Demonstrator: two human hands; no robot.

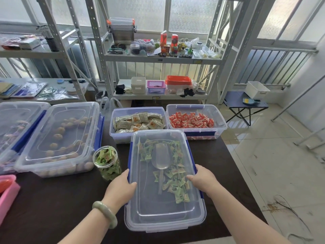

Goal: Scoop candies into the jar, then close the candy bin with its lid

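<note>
The clear candy bin stands at the table's front middle with its clear lid lying on top. Through the lid I see green-wrapped candies and a metal scoop lying inside. My left hand grips the lid's left edge at the blue latch, thumb on top. On the opposite edge my right hand holds the lid with fingers over its top. A clear jar, full of green candies and without a cap, stands just left of the bin.
Two open bins sit behind: beige packets and red candies. Lidded bins of round brown sweets and another fill the left. A pink tray is at the left edge. The table ends at the right, by tiled floor.
</note>
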